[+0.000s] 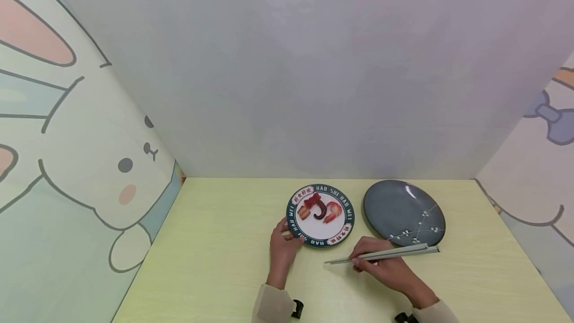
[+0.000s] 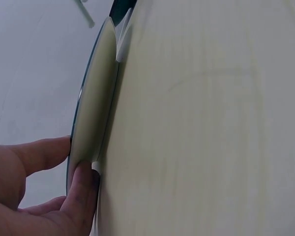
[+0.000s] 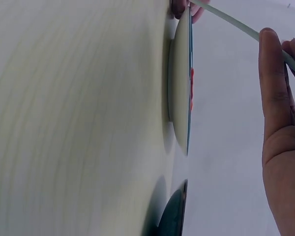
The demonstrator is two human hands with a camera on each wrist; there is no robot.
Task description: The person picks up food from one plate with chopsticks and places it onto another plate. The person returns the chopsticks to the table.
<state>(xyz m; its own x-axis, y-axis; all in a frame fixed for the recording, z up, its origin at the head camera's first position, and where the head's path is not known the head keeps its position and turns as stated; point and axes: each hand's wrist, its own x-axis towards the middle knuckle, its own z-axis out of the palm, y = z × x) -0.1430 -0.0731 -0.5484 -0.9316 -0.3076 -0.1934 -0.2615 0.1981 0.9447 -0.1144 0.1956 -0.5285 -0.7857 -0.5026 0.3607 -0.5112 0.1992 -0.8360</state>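
A white plate (image 1: pixel 314 231) with a dark green lettered rim lies near the middle of the table. On it are a shrimp (image 1: pixel 333 212), a dark curved piece (image 1: pixel 320 209), a red piece (image 1: pixel 313 199) and tan pieces (image 1: pixel 303 212). My left hand (image 1: pixel 283 248) grips the plate's near-left rim; the left wrist view has its fingers (image 2: pixel 81 191) against the pale underside. Between thumb and fingers, my right hand (image 1: pixel 385 265) holds a pair of pale green chopsticks (image 1: pixel 412 248). Their tips point left, just in front of the plate, with no food between them.
To the right of the white plate lies a larger dark blue-grey plate (image 1: pixel 390 208) with a white blossom pattern, just beyond my right hand. The light yellow table (image 1: pixel 215 248) meets a grey wall (image 1: pixel 314 88) at the back. Side walls carry cartoon drawings.
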